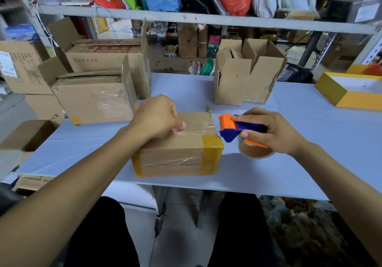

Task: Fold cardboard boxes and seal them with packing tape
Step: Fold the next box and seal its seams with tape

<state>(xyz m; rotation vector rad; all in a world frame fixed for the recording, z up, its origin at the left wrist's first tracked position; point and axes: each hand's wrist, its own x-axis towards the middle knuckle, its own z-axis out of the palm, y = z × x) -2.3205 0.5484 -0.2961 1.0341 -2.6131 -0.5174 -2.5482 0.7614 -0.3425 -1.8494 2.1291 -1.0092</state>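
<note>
At the centre of the frame, a closed cardboard box (pixel 177 144) with yellow-taped corners is sitting on the pale table (pixel 289 163). The left hand (pixel 159 118) is resting on its top with fingers curled, pinching the clear packing tape (pixel 196 125) laid across the lid. Just to the right, the right hand (pixel 270 132) is gripping a blue and orange tape dispenser (pixel 233 129) beside the box. Open cardboard boxes (pixel 246 74) are standing further back.
</note>
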